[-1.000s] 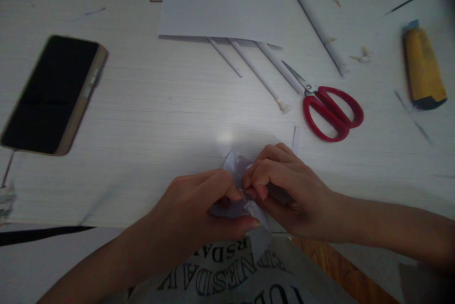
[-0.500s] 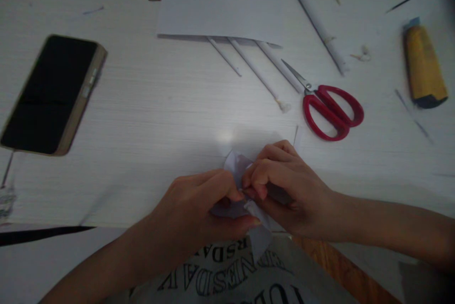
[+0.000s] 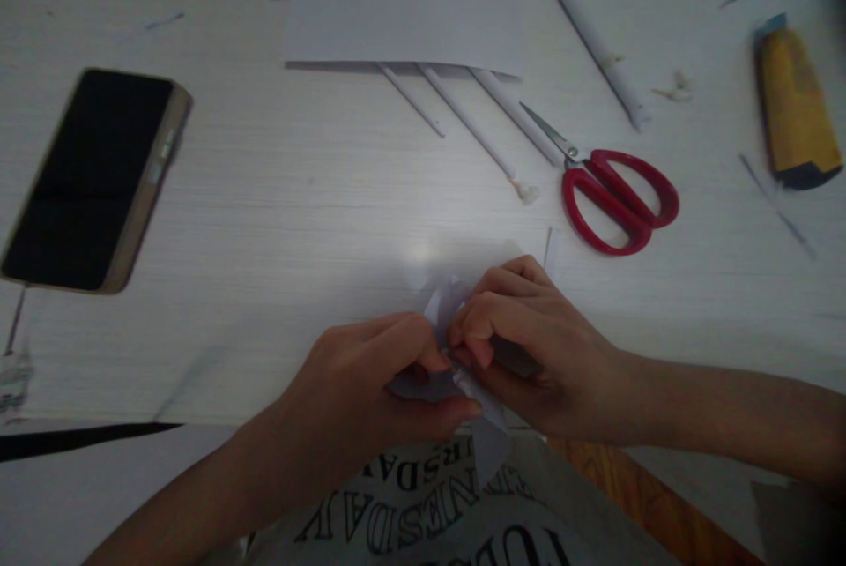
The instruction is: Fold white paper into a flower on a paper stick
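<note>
Both hands meet at the near edge of the white table [image 3: 297, 222]. My left hand [image 3: 360, 394] pinches a small piece of folded white paper [image 3: 444, 306] between thumb and fingers. My right hand [image 3: 529, 346] grips the same paper from the right, fingers curled and pressed against the left fingertips. Most of the paper is hidden under the fingers; one corner sticks up behind them and another hangs below.
A dark phone [image 3: 92, 178] in a tan case lies at the left. Red scissors [image 3: 612, 191] lie to the right of centre. A white sheet [image 3: 403, 2] covers several rolled paper sticks [image 3: 476, 125]. Another roll [image 3: 588, 33] and a yellow tube [image 3: 797, 107] lie at the right.
The hands stay pinched on the paper with only slight finger movement. The view has tilted a little, so the table items sit slightly higher in the picture.
</note>
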The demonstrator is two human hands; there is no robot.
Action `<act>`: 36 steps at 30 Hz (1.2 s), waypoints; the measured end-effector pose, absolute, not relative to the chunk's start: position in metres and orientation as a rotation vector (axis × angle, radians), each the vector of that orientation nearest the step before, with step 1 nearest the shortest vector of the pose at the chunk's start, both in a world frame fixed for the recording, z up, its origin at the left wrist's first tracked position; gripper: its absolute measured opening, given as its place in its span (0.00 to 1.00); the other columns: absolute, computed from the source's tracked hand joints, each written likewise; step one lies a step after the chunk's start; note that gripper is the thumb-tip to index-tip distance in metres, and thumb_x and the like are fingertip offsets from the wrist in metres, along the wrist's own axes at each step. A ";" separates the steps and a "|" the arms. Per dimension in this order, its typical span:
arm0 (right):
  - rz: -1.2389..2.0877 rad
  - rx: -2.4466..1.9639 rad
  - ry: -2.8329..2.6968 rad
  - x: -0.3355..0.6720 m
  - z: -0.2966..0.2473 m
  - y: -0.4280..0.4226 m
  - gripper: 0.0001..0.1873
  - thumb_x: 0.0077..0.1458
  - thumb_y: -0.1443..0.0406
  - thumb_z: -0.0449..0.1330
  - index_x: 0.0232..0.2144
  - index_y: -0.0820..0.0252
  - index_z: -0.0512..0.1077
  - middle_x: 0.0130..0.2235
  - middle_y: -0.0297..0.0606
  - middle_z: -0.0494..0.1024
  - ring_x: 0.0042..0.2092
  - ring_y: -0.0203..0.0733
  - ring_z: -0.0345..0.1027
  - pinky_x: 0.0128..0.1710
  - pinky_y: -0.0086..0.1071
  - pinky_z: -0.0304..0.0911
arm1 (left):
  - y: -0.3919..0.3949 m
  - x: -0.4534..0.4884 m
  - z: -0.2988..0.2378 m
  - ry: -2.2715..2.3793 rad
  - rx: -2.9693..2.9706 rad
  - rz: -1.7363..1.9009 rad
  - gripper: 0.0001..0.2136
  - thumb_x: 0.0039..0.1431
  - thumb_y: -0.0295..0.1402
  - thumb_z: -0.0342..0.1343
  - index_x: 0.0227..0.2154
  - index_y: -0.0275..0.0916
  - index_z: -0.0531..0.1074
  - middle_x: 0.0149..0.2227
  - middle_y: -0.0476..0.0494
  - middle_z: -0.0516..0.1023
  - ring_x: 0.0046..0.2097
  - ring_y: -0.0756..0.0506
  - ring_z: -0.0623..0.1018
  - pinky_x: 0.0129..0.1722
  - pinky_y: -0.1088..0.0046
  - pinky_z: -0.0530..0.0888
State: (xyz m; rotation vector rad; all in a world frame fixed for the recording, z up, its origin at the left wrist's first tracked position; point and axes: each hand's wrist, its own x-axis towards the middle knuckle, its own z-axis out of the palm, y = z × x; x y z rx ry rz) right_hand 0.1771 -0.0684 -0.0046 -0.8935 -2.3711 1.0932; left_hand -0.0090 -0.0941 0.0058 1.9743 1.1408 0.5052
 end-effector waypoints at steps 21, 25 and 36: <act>1.126 -0.883 -2.390 0.176 -0.004 -0.064 0.06 0.48 0.71 0.53 0.24 0.58 0.57 0.24 0.28 0.67 0.31 0.34 0.57 0.34 0.34 0.45 | -0.094 -0.009 0.003 1.107 1.973 0.438 0.09 0.47 0.33 0.58 0.25 0.38 0.62 0.24 0.55 0.69 0.23 0.56 0.67 0.20 0.83 0.63; 1.129 -0.891 -2.390 0.176 -0.004 -0.065 0.06 0.48 0.71 0.52 0.24 0.58 0.58 0.24 0.28 0.66 0.31 0.34 0.57 0.34 0.34 0.45 | -0.094 -0.010 0.003 1.109 1.986 0.448 0.09 0.45 0.32 0.59 0.25 0.38 0.62 0.23 0.55 0.69 0.22 0.56 0.67 0.20 0.83 0.63; 1.137 -0.878 -2.384 0.177 -0.004 -0.064 0.05 0.49 0.70 0.51 0.24 0.59 0.58 0.25 0.29 0.67 0.31 0.34 0.57 0.35 0.34 0.44 | -0.093 -0.009 0.006 1.106 1.992 0.438 0.10 0.45 0.29 0.59 0.27 0.38 0.61 0.25 0.54 0.71 0.24 0.55 0.69 0.21 0.83 0.65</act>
